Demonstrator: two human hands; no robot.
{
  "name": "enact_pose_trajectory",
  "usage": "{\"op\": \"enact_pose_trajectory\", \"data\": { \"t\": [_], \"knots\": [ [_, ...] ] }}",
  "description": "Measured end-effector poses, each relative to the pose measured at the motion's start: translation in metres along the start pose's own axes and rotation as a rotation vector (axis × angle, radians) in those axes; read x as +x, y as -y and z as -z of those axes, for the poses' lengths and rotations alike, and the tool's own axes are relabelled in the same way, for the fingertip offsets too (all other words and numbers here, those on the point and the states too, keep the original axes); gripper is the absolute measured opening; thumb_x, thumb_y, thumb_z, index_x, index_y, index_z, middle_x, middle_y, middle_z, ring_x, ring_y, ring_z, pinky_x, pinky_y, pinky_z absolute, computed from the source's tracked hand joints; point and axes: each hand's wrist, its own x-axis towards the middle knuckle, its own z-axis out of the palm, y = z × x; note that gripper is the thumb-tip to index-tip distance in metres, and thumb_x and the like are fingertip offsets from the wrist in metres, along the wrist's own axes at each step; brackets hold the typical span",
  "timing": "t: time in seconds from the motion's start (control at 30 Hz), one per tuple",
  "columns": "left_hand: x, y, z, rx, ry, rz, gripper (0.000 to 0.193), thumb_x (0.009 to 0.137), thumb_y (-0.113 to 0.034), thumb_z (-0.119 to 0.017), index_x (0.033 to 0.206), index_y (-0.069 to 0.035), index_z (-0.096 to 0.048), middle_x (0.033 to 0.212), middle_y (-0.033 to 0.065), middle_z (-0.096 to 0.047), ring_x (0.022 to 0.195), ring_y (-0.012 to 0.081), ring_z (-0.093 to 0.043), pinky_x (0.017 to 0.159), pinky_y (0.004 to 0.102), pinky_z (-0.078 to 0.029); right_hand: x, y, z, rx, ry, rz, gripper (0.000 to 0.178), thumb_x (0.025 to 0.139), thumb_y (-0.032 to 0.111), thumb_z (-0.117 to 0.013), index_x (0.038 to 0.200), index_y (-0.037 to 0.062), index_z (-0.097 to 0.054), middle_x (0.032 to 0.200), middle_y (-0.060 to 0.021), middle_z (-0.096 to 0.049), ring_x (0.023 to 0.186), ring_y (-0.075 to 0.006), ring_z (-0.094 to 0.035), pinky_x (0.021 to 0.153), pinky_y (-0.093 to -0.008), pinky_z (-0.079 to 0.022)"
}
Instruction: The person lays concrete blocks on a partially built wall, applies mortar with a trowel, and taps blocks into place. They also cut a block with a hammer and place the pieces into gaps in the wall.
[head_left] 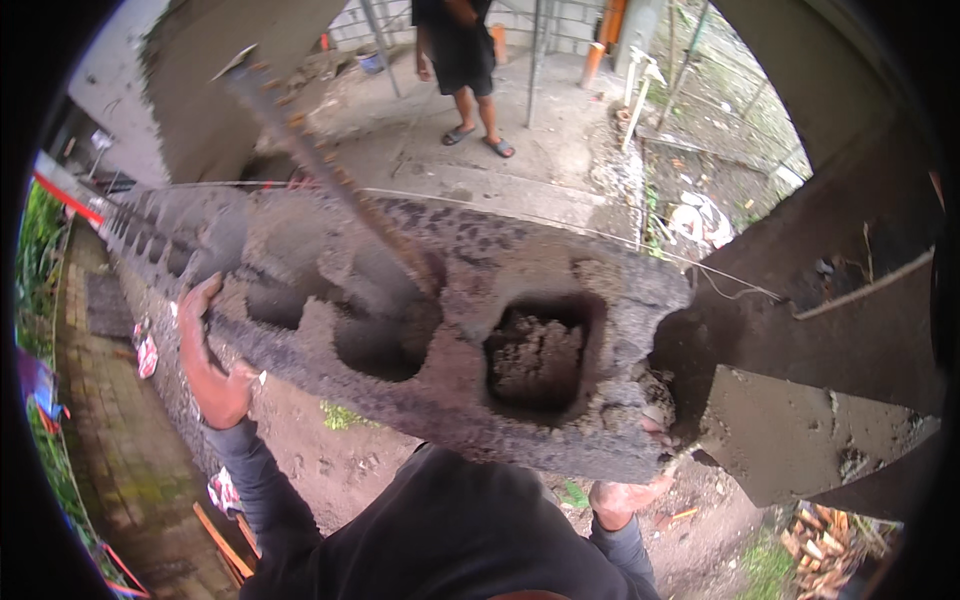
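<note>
A grey hollow concrete block [462, 360] lies before me along the line of the wall, its open cores facing up. My left hand [210, 355] grips the near left side, fingers over the upper edge and thumb on the near face. At the block's right end, my right hand [630, 497] is closed below the corner, with a fingertip against the rough end. From that hand a trowel [815, 435] with a mortar-coated blade appears to stick out to the right; its handle is mostly hidden. A rusty rebar [335, 180] rises from a core at the left, blurred.
A string line [560, 229] runs along the far side of the wall. Beyond it, a person [466, 60] in dark shorts and sandals stands on the concrete floor. A dark surface [790, 270] lies at the right. Split wood [825, 545] is piled at lower right.
</note>
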Motion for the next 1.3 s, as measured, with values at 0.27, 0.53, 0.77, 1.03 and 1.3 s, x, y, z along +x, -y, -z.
{"op": "enact_pose_trajectory", "data": {
  "t": [0.27,0.53,0.77,1.03,1.3],
  "knots": [
    [0.007,-0.009,-0.001,0.049,0.027,0.024,0.101,0.084,-0.079,-0.056,0.135,0.008,-0.051,0.134,0.0225,-0.055,0.126,0.0352,-0.052,0.11,0.0466,-0.036,0.007,0.001,-0.007,0.166,-0.11,-0.113,0.041,0.089,0.017,-0.078,0.098,-0.0013,-0.043,0.115,-0.0283,-0.065,0.109,-0.0311,-0.065,0.093,-0.0379,-0.052],
    [0.008,-0.013,0.002,0.072,0.019,0.055,0.101,0.083,-0.08,-0.056,0.134,0.008,-0.051,0.132,0.023,-0.055,0.126,0.0354,-0.052,0.109,0.0461,-0.036,0.009,-0.004,-0.006,0.208,-0.034,-0.158,0.049,0.092,0.021,-0.073,0.118,-0.008,-0.043,0.12,-0.027,-0.063,0.113,-0.0311,-0.064,0.096,-0.0386,-0.052],
    [0.012,-0.011,0.017,0.088,0.01,0.081,0.099,0.081,-0.077,-0.06,0.131,0.008,-0.053,0.131,0.0214,-0.055,0.126,0.0346,-0.051,0.11,0.0453,-0.035,0.0,-0.018,0.001,0.036,0.028,-0.14,0.022,0.094,0.007,-0.066,0.103,-0.0055,-0.049,0.116,-0.0263,-0.065,0.107,-0.0303,-0.066,0.09,-0.0369,-0.053],
    [-0.007,-0.008,0.028,0.045,-0.021,0.19,0.101,0.076,-0.081,-0.061,0.128,0.005,-0.056,0.132,0.022,-0.057,0.131,0.0376,-0.048,0.115,0.0493,-0.029,0.003,-0.029,-0.014,0.004,0.008,-0.179,0.023,0.094,0.007,-0.066,0.105,-0.0054,-0.05,0.117,-0.0255,-0.065,0.106,-0.0296,-0.066,0.09,-0.0371,-0.053],
    [-0.005,-0.012,0.027,0.119,0.05,0.134,0.107,0.076,-0.084,-0.06,0.137,0.004,-0.05,0.137,0.0216,-0.053,0.13,0.0351,-0.049,0.113,0.0473,-0.032,0.012,-0.038,-0.017,0.02,0.051,-0.193,0.024,0.093,0.008,-0.066,0.106,-0.0053,-0.051,0.117,-0.0247,-0.065,0.105,-0.0289,-0.065,0.089,-0.0373,-0.053]
  ]
}}
